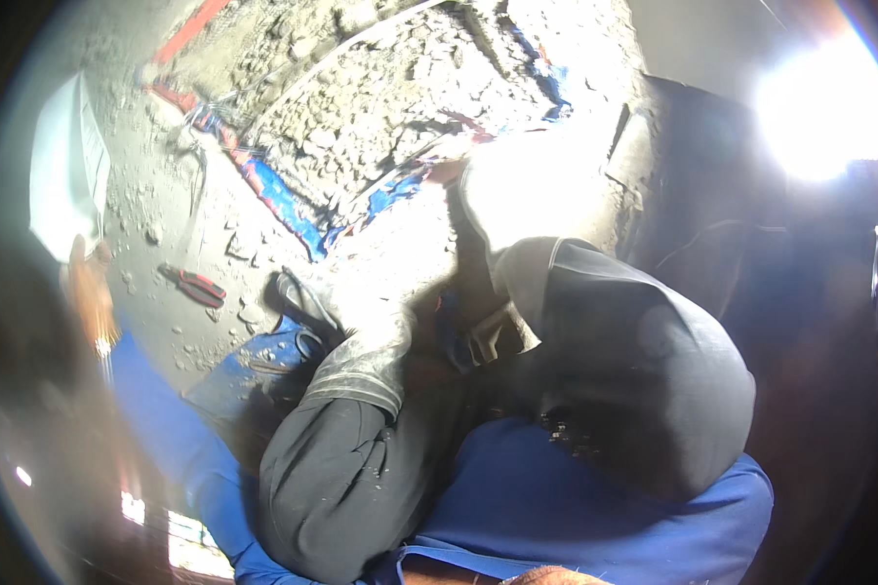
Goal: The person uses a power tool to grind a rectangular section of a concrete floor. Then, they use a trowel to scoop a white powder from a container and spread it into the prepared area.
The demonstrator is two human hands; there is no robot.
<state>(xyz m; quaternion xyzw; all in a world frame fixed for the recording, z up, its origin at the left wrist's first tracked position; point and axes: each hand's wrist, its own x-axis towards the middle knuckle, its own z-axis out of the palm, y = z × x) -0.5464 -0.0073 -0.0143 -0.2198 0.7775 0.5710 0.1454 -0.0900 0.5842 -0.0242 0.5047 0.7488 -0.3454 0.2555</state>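
Note:
At the far left, my left hand (90, 288) is closed on the lower end of a white folded sheet (68, 161) that looks like paper. The sheet stands up from the fingers, with a crease down its right side. Motion blurs the hand and its blue sleeve a little. To the right of that hand, pliers (200, 287) with red and black handles lie on the dusty floor. My right hand does not show. Some bare skin appears at the lower edge, but I cannot make out what part it is.
Rubble fills a broken-up floor trench (361, 107), edged by blue and red wrapped tubing (278, 200). My bent legs in dark trousers (644, 361) and a dusty boot (366, 356) occupy the middle. A blue tool pouch (234, 375) lies beside them. Bright light glares at upper right.

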